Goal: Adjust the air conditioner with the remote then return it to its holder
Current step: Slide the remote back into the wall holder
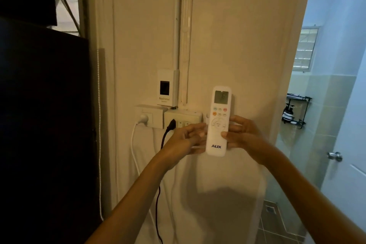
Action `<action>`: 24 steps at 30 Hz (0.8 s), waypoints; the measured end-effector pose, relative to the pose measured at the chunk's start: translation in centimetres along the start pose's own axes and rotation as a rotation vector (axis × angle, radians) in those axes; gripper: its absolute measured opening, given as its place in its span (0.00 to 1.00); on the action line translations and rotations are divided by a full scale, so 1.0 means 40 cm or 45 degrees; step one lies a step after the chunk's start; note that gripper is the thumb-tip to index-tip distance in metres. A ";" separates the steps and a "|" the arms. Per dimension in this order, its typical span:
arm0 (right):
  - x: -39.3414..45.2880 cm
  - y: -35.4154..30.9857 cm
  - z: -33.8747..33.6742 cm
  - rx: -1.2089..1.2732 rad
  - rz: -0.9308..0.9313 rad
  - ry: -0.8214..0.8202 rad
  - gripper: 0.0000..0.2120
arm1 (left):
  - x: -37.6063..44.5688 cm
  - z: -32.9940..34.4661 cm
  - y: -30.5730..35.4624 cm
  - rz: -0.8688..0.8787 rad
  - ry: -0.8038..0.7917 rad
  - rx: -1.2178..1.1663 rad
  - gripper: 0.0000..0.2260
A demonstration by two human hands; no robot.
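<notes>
A white AUX remote [218,123] stands upright against the cream wall, its small screen at the top and coloured buttons below. My right hand [244,134] grips its right edge, thumb on the front. My left hand [187,139] touches its left edge with fingers curled around a thin clear piece [196,147], which looks like part of the holder. Whether the remote sits in the holder cannot be told, because my hands and the remote hide most of it.
Wall sockets [154,118] and a switch plate [184,119] sit just left of the remote, with a white cord [134,144] and a black cord [160,184] hanging down. A National breaker box [165,90] is above. A dark panel [43,125] fills the left. A bathroom doorway [316,125] opens at right.
</notes>
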State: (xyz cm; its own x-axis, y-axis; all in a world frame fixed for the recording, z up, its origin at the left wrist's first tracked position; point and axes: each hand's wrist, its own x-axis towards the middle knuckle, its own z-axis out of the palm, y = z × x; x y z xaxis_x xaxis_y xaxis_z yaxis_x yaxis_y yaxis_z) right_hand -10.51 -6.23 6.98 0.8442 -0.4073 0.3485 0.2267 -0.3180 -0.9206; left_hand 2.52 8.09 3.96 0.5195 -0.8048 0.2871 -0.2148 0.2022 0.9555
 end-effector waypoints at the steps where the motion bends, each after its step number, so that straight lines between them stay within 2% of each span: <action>1: 0.013 -0.003 -0.018 -0.027 -0.004 0.031 0.19 | 0.018 0.010 -0.009 0.011 0.038 0.006 0.16; 8: 0.098 -0.035 -0.101 -0.080 -0.039 0.197 0.19 | 0.109 0.088 -0.097 0.293 0.326 0.268 0.20; 12: 0.140 -0.047 -0.103 -0.128 -0.070 0.290 0.21 | 0.144 0.142 -0.153 0.476 0.543 0.578 0.25; 17: 0.190 -0.048 -0.082 -0.142 -0.105 0.406 0.21 | 0.201 0.189 -0.182 0.517 0.695 0.692 0.30; 24: 0.224 -0.038 -0.040 -0.265 -0.133 0.489 0.22 | 0.244 0.222 -0.212 0.522 0.852 0.677 0.33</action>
State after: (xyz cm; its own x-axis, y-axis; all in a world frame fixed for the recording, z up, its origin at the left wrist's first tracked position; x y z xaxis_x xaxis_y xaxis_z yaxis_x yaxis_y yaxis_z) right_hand -4.10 -10.77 11.79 0.5715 -0.6399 0.5137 0.1652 -0.5235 -0.8358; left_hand 2.06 -6.45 -1.94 0.6506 -0.2072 0.7306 -0.7489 -0.0150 0.6626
